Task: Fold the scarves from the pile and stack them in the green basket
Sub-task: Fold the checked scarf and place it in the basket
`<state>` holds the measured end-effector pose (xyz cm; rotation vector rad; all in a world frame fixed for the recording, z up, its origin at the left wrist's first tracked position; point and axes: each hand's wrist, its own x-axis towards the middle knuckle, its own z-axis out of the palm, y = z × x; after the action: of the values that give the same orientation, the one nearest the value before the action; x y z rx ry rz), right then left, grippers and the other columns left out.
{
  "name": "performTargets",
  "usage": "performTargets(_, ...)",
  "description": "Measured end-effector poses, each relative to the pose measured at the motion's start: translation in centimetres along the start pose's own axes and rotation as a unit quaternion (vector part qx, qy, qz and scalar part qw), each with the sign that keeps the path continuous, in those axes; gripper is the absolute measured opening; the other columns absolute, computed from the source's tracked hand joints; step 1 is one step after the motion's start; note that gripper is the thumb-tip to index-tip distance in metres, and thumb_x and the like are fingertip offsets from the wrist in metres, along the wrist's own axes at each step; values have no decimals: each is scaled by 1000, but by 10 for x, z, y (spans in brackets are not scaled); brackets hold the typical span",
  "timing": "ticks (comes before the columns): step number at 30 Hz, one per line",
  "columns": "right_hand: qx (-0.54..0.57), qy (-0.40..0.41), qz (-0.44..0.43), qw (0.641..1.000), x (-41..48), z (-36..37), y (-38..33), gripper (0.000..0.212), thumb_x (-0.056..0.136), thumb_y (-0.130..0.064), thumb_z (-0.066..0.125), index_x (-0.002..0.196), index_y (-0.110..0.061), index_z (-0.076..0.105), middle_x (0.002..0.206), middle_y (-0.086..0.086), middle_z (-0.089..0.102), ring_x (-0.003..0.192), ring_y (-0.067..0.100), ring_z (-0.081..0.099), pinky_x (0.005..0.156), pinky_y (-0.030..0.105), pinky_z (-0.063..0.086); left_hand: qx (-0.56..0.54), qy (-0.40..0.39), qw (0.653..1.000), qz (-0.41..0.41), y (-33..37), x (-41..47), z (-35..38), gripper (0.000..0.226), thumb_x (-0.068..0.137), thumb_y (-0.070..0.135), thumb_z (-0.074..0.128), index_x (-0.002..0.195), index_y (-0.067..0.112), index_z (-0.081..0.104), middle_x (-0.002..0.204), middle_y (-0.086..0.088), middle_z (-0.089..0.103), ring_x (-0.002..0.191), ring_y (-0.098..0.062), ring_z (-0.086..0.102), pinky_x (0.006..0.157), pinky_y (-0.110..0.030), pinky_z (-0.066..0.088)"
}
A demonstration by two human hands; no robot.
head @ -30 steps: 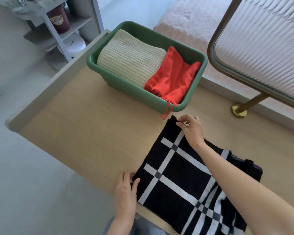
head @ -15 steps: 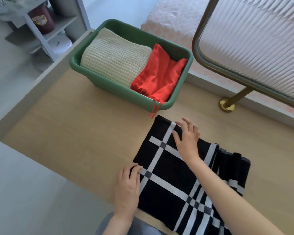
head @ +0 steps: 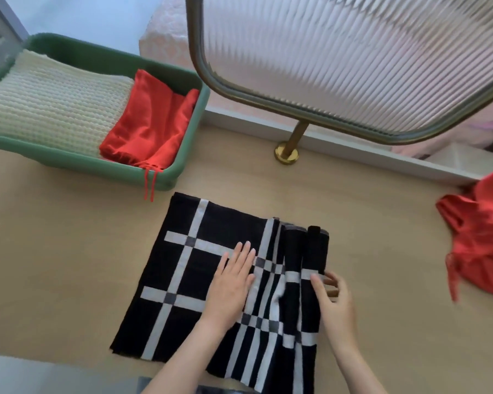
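Observation:
A black scarf with white and grey stripes (head: 182, 268) lies spread on the wooden table, its right end bunched in folds. My left hand (head: 234, 282) presses flat on the scarf's middle, fingers straight. My right hand (head: 335, 300) pinches the bunched right edge, thumb on top and fingers curled beneath. The green basket (head: 69, 162) stands at the far left; it holds a folded cream knit scarf (head: 54, 109) and a folded red scarf (head: 151, 126) whose fringe hangs over the rim. A loose red scarf (head: 484, 240) lies crumpled at the right.
A ribbed glass panel in a brass frame (head: 339, 52) hangs over the table's back, its brass foot (head: 286, 155) standing behind the black scarf. A grey ledge (head: 353, 146) runs along the table's back edge. Bare wood (head: 54, 237) lies left of the black scarf.
Both hands slid to the right along the black scarf: the left from its near-left corner to the middle, the right from the far corner to the bunched right edge. My view swung right.

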<state>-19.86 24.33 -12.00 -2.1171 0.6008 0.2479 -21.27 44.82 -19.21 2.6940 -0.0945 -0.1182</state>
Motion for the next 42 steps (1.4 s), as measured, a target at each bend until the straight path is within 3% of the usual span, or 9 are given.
performTargets(3,21,0,19,1000,0,2,3,40,82,-48,67,114,-31,50,115,-5,57,101,9,56,84,28,48,-4,11,1000,-3,0,-1,1,50,106,33,9,148,15,30,158,1,24,147,-11,14,117,-37,14)
performTargets(10,-43,-31,-8,999,-10,9,-2,87,64,-55,79,129,-33,26,127,-14,30,116,3,37,94,27,42,16,23,1000,-2,2,-1,1,50,104,32,16,150,15,28,160,-1,19,148,-11,10,119,-36,12)
performTargets(14,-83,-39,-72,993,-9,9,1,50,85,-22,67,128,-26,42,126,-14,39,108,-1,47,82,10,40,26,22,999,-2,2,-1,1,50,104,31,19,150,14,28,160,0,18,148,-11,10,119,-36,12)
performTargets(21,-41,76,-21,996,29,-76,41,18,94,-2,51,92,-12,66,84,-1,68,83,19,65,66,28,48,26,23,999,2,1,0,1,50,104,32,19,150,15,26,160,0,17,148,-11,9,119,-36,11)
performTargets(28,-98,230,48,967,59,-150,73,21,95,-3,46,111,-4,59,104,16,66,84,25,53,70,34,39,25,25,999,7,0,-1,2,51,104,33,18,150,14,27,160,0,17,148,-13,10,120,-37,11)
performTargets(31,-175,252,-5,952,59,-140,76,37,93,-4,50,130,-7,50,131,16,55,114,33,51,91,42,41,23,25,999,6,0,-1,2,51,104,34,16,150,15,26,160,0,17,149,-14,10,120,-37,10)
performTargets(34,-240,209,-138,938,48,-105,69,42,87,-5,63,128,-5,55,140,18,45,128,34,37,107,40,29,21,22,1000,6,0,-1,2,52,104,36,16,150,15,26,160,0,17,149,-13,10,121,-37,9)
performTargets(37,-239,125,-203,941,32,-59,53,34,87,-11,66,121,-11,63,127,7,53,118,22,44,103,37,42,19,21,1000,1,1,-1,2,52,104,35,16,150,16,25,160,1,17,149,-13,9,120,-37,10)
performTargets(42,-224,53,-184,956,32,-15,39,35,88,-23,66,122,-17,58,112,-2,54,102,15,50,90,28,45,8,21,1000,0,1,0,1,52,104,36,13,150,16,25,160,1,17,148,-11,8,120,-37,10)
